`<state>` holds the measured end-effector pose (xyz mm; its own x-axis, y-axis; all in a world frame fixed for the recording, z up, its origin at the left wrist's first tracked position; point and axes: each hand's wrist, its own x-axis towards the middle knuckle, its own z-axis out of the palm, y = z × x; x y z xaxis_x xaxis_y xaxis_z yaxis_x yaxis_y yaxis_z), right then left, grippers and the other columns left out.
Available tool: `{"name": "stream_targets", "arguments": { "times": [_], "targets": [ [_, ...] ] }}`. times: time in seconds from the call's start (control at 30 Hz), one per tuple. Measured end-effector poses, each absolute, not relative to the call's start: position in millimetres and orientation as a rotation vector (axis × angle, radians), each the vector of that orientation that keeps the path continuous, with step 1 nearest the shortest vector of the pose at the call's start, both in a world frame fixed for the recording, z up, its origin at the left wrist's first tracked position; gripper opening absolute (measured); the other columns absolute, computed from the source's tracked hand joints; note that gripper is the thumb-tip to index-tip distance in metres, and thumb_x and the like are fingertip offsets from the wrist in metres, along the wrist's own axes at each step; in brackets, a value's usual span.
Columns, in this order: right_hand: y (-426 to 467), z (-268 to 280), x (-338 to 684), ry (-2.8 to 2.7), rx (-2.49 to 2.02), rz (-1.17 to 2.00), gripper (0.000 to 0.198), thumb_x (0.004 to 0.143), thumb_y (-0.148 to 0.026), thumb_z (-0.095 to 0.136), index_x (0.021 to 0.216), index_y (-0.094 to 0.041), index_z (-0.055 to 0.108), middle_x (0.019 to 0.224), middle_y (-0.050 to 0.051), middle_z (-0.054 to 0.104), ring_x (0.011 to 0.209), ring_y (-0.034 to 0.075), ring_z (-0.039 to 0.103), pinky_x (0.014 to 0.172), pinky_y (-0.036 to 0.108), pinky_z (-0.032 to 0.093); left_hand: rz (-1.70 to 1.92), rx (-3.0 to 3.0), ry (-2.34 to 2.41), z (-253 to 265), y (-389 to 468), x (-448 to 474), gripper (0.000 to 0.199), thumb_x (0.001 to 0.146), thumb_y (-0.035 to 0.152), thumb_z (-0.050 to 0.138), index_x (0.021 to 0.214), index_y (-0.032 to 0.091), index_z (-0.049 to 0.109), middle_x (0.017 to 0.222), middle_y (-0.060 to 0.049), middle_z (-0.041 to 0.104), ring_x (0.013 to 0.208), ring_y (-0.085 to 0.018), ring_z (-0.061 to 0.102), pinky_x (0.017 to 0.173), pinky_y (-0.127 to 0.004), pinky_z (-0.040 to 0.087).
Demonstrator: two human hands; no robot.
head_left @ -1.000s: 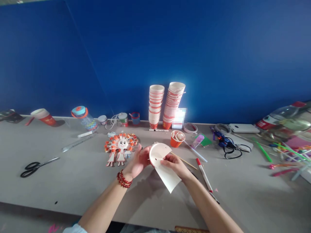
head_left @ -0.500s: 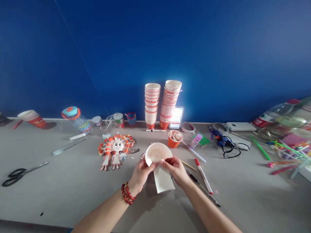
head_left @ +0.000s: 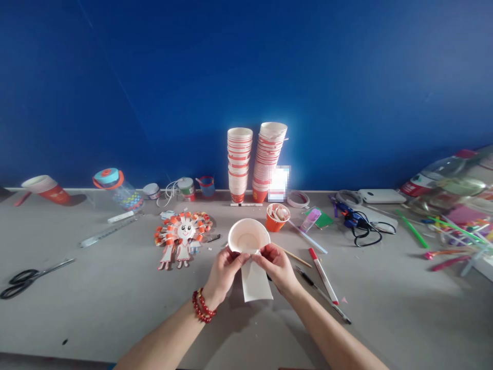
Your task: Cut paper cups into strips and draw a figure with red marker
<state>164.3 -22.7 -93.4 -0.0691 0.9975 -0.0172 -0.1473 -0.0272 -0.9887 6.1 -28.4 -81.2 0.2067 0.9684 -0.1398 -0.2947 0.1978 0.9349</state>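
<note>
A white paper cup (head_left: 249, 235) with a flap of its wall (head_left: 256, 282) folded down toward me is between my hands. My left hand (head_left: 226, 270) pinches its near left edge, thumb at the top of the flap. On the near right edge, my right hand (head_left: 275, 264) grips the cup the same way, and the two thumbs almost meet. The cup's outside is largely hidden. Just beyond it stands an orange cup (head_left: 278, 218) with paper scraps inside. Paper cutout dolls (head_left: 185, 232) with orange-tipped curls lie to the left.
Two tall stacks of paper cups (head_left: 239, 164) stand by the blue wall. Scissors (head_left: 33, 277) lie far left. A red-capped marker (head_left: 323, 276) and a black pen (head_left: 322, 294) lie right of my hands. Farther right are a glue gun (head_left: 356, 222), bottles and coloured straws.
The cup's rim has tilted so that its opening shows rounder, and the flap has swung slightly left. Both hands keep their hold. The whole view has shifted a little.
</note>
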Motion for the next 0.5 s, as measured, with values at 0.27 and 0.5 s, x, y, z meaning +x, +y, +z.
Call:
{"name": "stream_targets", "arguments": {
  "times": [0.27,0.5],
  "targets": [
    [-23.5,-95.8,162.9,-1.137,-1.046,1.349,0.037,0.07,-0.049,0.078,0.072,-0.021,0.055,0.067,-0.002,0.053,0.061,0.014,0.046,0.057,0.025,0.039,1.117,0.881,0.999,-83.6,-28.7,6.8,0.032,0.072,0.042,0.078,0.088,0.015,0.073,0.083,-0.006,0.075,0.082,-0.022,0.068,0.076,-0.03,0.052],
    [-23.1,-89.1,162.1,-1.185,-1.009,1.362,0.038,0.071,-0.05,0.077,0.076,-0.021,0.054,0.07,-0.002,0.054,0.063,0.014,0.047,0.058,0.025,0.038,1.166,0.777,0.986,-87.0,-27.6,7.6,0.031,0.066,0.041,0.082,0.077,0.015,0.068,0.074,-0.002,0.071,0.077,-0.019,0.064,0.076,-0.03,0.049]
  ]
}}
